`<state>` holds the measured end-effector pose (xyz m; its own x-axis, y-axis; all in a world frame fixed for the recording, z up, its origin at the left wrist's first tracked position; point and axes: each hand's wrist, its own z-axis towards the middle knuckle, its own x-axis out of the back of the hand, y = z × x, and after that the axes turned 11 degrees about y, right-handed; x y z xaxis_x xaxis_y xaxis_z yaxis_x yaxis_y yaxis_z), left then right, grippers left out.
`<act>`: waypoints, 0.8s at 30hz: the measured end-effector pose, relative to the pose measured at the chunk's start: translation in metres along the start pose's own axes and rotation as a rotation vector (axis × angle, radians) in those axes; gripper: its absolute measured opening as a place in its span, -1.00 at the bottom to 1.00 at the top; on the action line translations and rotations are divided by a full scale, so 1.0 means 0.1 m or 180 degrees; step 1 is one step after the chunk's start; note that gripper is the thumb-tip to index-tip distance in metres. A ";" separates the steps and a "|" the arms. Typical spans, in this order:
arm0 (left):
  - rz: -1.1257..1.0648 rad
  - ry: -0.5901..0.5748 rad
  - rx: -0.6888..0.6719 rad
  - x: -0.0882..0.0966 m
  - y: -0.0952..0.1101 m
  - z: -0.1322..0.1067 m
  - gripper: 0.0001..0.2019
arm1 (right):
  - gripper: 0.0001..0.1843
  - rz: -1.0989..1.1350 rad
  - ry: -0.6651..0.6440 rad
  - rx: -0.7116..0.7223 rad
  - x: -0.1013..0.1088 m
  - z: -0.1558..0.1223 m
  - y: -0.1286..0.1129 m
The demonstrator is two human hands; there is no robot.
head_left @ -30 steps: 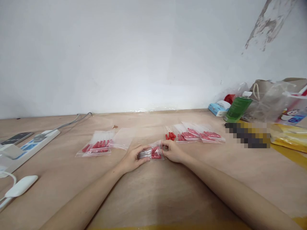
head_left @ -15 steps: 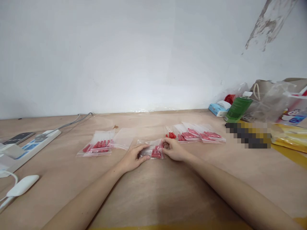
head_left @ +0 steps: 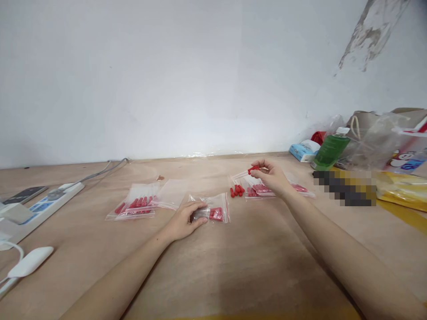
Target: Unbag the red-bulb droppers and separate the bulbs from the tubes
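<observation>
My left hand (head_left: 185, 220) is curved around the left end of a clear zip bag (head_left: 202, 215), thumb along the near edge and fingers over the far edge. Inside the bag lie clear tubes with red bulbs at the right end, by the red-lined seal. Raised above the table, my right hand (head_left: 271, 178) pinches a red-bulbed dropper (head_left: 253, 169), its clear tube pointing left. It may hold more than one. Below it are several loose droppers (head_left: 237, 191) with red bulbs. Filled zip bags (head_left: 262, 190) lie partly hidden behind my right hand.
More zip bags with red-bulbed droppers (head_left: 140, 202) lie at the left. A power strip (head_left: 55, 206), a phone (head_left: 25, 195) and a white plug-like piece (head_left: 31, 262) are further left. At the right stand a green bottle (head_left: 332, 149), a tissue pack (head_left: 302, 152) and plastic bags (head_left: 373, 142).
My right hand has left the bag's right end and moved up and right, and now pinches a dropper. My left hand stays on the bag.
</observation>
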<state>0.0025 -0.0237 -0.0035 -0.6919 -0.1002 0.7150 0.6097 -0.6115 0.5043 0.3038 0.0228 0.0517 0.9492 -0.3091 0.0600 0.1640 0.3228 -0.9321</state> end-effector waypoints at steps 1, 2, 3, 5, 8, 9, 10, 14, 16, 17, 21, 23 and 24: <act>-0.0013 -0.0002 -0.0027 0.00 0.00 0.00 -0.63 | -0.70 -0.0095 0.0130 0.0292 -0.02 0.01 0.01; -0.0030 -0.0005 -0.0059 0.00 0.00 0.00 -0.64 | -0.71 -0.0216 0.0238 0.0607 -0.06 0.01 0.02; -0.0044 -0.0007 -0.0092 0.01 0.00 0.00 -0.65 | -0.73 -0.0360 0.0301 0.0947 -0.12 0.00 0.04; -0.0056 -0.0005 -0.0157 0.01 0.00 0.00 -0.66 | -0.81 -0.0717 0.0228 0.1682 -0.25 -0.04 0.09; -0.0018 -0.0064 -0.0228 0.03 0.01 0.00 -0.67 | -0.79 -0.1388 -0.0273 0.2599 -0.45 -0.11 0.22; 0.0007 -0.0088 -0.0244 0.03 0.01 0.00 -0.67 | -0.76 -0.1650 -0.0449 0.2794 -0.51 -0.13 0.28; 0.0029 -0.0112 -0.0256 0.03 0.02 0.00 -0.67 | -0.73 -0.1926 -0.0599 0.2963 -0.56 -0.15 0.33; 0.0051 -0.0137 -0.0282 0.02 0.02 0.00 -0.67 | -0.71 -0.2756 -0.1025 0.3410 -0.65 -0.17 0.48; 0.0051 -0.0146 -0.0282 0.03 0.02 0.00 -0.68 | -0.71 -0.2850 -0.1156 0.3457 -0.63 -0.17 0.51; 0.0056 -0.0147 -0.0276 0.04 0.02 -0.01 -0.68 | -0.70 -0.2851 -0.1221 0.3448 -0.62 -0.16 0.51; 0.0181 -0.0056 -0.0263 0.09 0.00 -0.03 -0.64 | -0.70 -0.2846 -0.1486 0.3234 -0.59 -0.17 0.48; 0.0229 0.0008 -0.0254 0.12 -0.02 -0.04 -0.64 | -0.71 -0.2843 -0.1656 0.3053 -0.58 -0.19 0.46; 0.0238 0.0020 -0.0248 0.13 -0.02 -0.04 -0.64 | -0.71 -0.2832 -0.1738 0.2971 -0.58 -0.20 0.46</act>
<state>-0.0088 -0.0266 0.0027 -0.6481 -0.1527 0.7461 0.6281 -0.6612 0.4103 0.2505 0.0372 -0.0016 0.3819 -0.4091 0.8288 0.6698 0.7404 0.0568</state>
